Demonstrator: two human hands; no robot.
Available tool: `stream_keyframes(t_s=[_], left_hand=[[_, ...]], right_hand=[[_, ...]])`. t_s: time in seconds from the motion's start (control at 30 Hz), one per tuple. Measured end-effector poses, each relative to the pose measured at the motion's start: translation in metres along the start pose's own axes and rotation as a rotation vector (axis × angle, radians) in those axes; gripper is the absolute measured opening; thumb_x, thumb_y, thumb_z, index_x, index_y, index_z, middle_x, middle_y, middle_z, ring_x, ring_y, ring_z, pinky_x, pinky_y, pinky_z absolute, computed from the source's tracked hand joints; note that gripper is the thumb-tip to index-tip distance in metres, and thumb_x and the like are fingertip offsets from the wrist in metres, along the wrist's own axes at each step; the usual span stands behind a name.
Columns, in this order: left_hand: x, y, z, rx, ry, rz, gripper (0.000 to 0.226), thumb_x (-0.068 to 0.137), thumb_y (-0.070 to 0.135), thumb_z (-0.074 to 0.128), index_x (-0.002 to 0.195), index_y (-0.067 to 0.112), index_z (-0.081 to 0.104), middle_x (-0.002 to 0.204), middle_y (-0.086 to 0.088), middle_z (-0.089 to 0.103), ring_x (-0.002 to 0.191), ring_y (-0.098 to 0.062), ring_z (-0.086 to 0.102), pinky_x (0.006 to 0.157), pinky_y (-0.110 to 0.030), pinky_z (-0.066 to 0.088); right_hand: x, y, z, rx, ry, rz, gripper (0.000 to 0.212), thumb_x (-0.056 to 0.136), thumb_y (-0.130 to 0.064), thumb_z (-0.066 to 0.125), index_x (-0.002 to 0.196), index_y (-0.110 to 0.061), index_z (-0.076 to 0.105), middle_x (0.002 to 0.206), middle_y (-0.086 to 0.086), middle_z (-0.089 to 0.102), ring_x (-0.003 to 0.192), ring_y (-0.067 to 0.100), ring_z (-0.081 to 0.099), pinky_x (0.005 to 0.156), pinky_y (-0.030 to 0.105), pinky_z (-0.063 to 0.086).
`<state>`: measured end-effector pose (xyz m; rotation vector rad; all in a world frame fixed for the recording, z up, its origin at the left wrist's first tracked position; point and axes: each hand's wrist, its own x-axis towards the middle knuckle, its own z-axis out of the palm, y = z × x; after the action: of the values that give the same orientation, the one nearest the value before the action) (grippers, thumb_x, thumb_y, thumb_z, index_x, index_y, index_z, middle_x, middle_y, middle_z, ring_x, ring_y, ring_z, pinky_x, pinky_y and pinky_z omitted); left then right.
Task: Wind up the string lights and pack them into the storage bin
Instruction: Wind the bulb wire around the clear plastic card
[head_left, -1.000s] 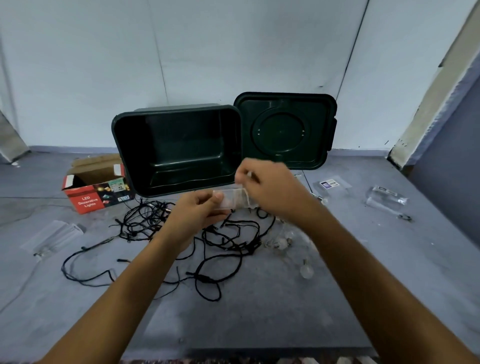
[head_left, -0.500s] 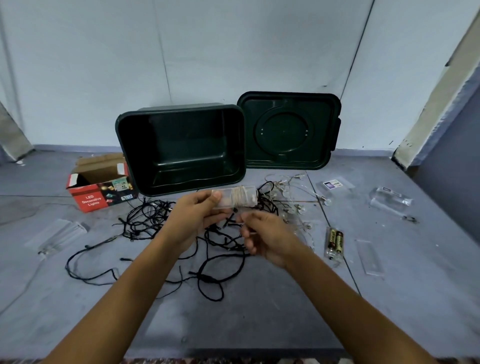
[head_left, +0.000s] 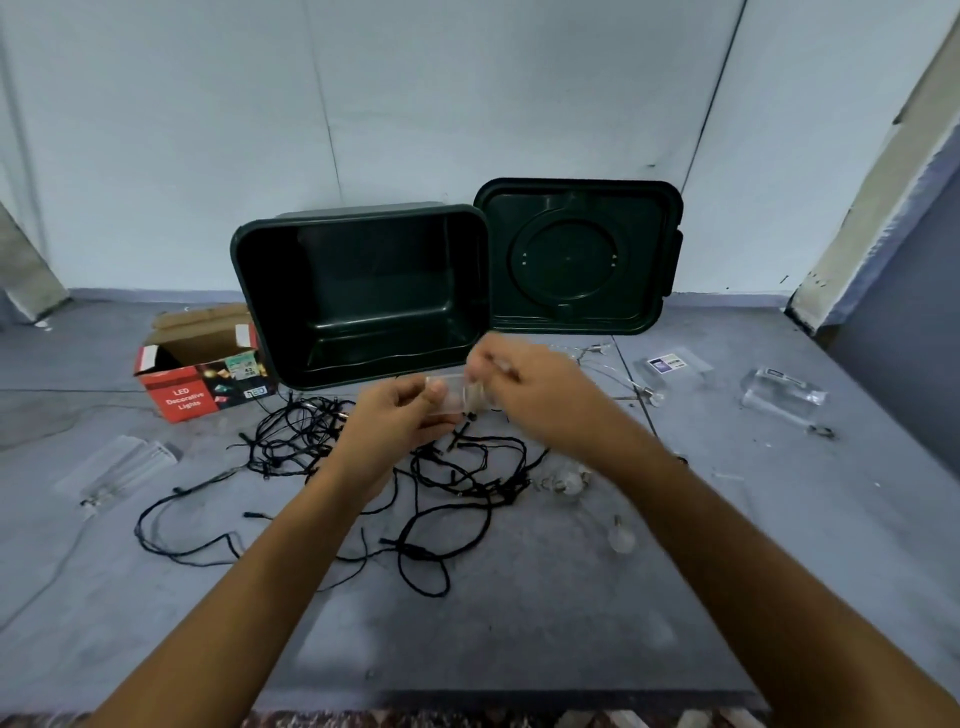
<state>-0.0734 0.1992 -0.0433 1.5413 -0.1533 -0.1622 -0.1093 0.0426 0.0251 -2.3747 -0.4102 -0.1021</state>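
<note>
My left hand (head_left: 397, 415) grips a clear plastic battery case (head_left: 451, 399) with thin wire wrapped round part of it. My right hand (head_left: 540, 387) is raised at the case's right end, blurred, fingers pinching the thin wire of the clear-bulb string lights (head_left: 566, 480). A tangle of black-corded string lights (head_left: 374, 467) lies on the grey floor beneath both hands. The dark green storage bin (head_left: 363, 296) stands tilted open toward me just behind, nothing inside it.
The bin's green lid (head_left: 574, 257) leans against the wall at the right. A red LED-lights carton (head_left: 202, 376) stands open at the left. Clear plastic packaging (head_left: 122, 462) lies at left, another clear piece (head_left: 782, 397) and a small card (head_left: 670, 364) at right.
My right hand has swung from below the case up to its right end, carrying the thin wire round. The left hand keeps the case steady.
</note>
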Motion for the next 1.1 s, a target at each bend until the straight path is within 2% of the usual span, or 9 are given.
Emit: stream_keyframes(t_s=[0.1, 0.2, 0.4, 0.57, 0.7, 0.8, 0.87, 1.0, 1.1], left_hand=[[-0.003, 0.000, 0.002, -0.011, -0.012, -0.014, 0.018, 0.094, 0.018, 0.049, 0.099, 0.010, 0.064, 0.097, -0.010, 0.068, 0.085, -0.012, 0.068, 0.074, -0.021, 0.055], [-0.007, 0.002, 0.003, -0.040, -0.027, -0.005, 0.020, 0.094, 0.017, 0.049, 0.103, 0.008, 0.064, 0.100, -0.011, 0.068, 0.087, -0.015, 0.069, 0.075, -0.022, 0.056], [-0.005, 0.008, 0.002, -0.069, 0.025, 0.035, 0.024, 0.095, 0.015, 0.046, 0.110, 0.004, 0.061, 0.101, -0.013, 0.066, 0.086, -0.015, 0.067, 0.076, -0.023, 0.057], [-0.001, 0.006, -0.001, -0.054, 0.087, 0.028, 0.019, 0.095, 0.016, 0.047, 0.096, 0.010, 0.064, 0.094, -0.009, 0.068, 0.085, -0.015, 0.067, 0.077, -0.023, 0.056], [0.004, 0.003, -0.002, -0.018, 0.115, 0.029, 0.019, 0.096, 0.017, 0.046, 0.094, 0.010, 0.064, 0.093, -0.008, 0.067, 0.085, -0.015, 0.067, 0.077, -0.023, 0.056], [0.004, -0.001, -0.001, 0.027, 0.059, 0.012, 0.021, 0.096, 0.018, 0.047, 0.100, 0.006, 0.063, 0.099, -0.013, 0.067, 0.092, -0.019, 0.067, 0.082, -0.027, 0.056], [0.002, -0.003, -0.001, 0.039, 0.029, -0.007, 0.022, 0.095, 0.018, 0.047, 0.103, 0.005, 0.063, 0.101, -0.015, 0.066, 0.095, -0.022, 0.066, 0.082, -0.028, 0.056], [-0.002, -0.002, 0.003, 0.033, -0.030, -0.026, 0.020, 0.094, 0.017, 0.049, 0.104, 0.007, 0.063, 0.097, -0.010, 0.066, 0.087, -0.017, 0.067, 0.077, -0.024, 0.057], [-0.002, 0.002, 0.004, -0.021, -0.040, -0.029, 0.017, 0.094, 0.015, 0.048, 0.100, 0.010, 0.063, 0.095, -0.007, 0.067, 0.083, -0.013, 0.069, 0.075, -0.023, 0.057]], right_hand=[[0.038, 0.021, -0.020, 0.057, -0.002, 0.049, 0.019, 0.096, -0.022, 0.046, 0.086, -0.016, 0.061, 0.058, -0.015, 0.052, 0.049, -0.001, 0.045, 0.049, 0.014, 0.035], [0.055, 0.050, -0.017, 0.476, -0.151, 0.252, 0.015, 0.094, -0.018, 0.051, 0.085, -0.012, 0.060, 0.047, -0.010, 0.039, 0.035, 0.001, 0.030, 0.032, 0.014, 0.022], [0.023, 0.068, 0.035, 1.015, -0.230, 0.525, 0.020, 0.098, -0.015, 0.042, 0.083, -0.014, 0.055, 0.053, -0.004, 0.038, 0.036, 0.002, 0.024, 0.028, 0.011, 0.014], [-0.032, 0.037, 0.058, 0.773, 0.023, 0.473, 0.023, 0.098, -0.026, 0.043, 0.085, -0.010, 0.054, 0.054, -0.002, 0.050, 0.036, 0.006, 0.040, 0.035, 0.018, 0.033], [-0.066, 0.002, 0.053, 0.474, -0.017, 0.281, 0.021, 0.097, -0.034, 0.038, 0.091, -0.019, 0.052, 0.056, -0.002, 0.052, 0.043, 0.006, 0.051, 0.046, 0.023, 0.049], [-0.051, -0.003, 0.033, 0.031, -0.041, 0.057, 0.022, 0.100, -0.034, 0.032, 0.096, -0.020, 0.049, 0.057, -0.006, 0.046, 0.045, 0.006, 0.045, 0.050, 0.029, 0.047], [-0.027, -0.001, 0.016, -0.106, -0.016, -0.037, 0.021, 0.100, -0.032, 0.032, 0.095, -0.019, 0.048, 0.064, -0.006, 0.048, 0.051, 0.005, 0.041, 0.048, 0.021, 0.040], [0.032, 0.025, -0.016, -0.079, -0.028, 0.024, 0.020, 0.097, -0.027, 0.042, 0.086, -0.020, 0.057, 0.065, -0.010, 0.049, 0.050, -0.001, 0.042, 0.048, 0.012, 0.032], [0.053, 0.060, -0.013, 0.449, -0.203, 0.300, 0.023, 0.097, -0.024, 0.045, 0.081, -0.016, 0.059, 0.054, -0.007, 0.034, 0.039, 0.004, 0.028, 0.033, 0.013, 0.023]])
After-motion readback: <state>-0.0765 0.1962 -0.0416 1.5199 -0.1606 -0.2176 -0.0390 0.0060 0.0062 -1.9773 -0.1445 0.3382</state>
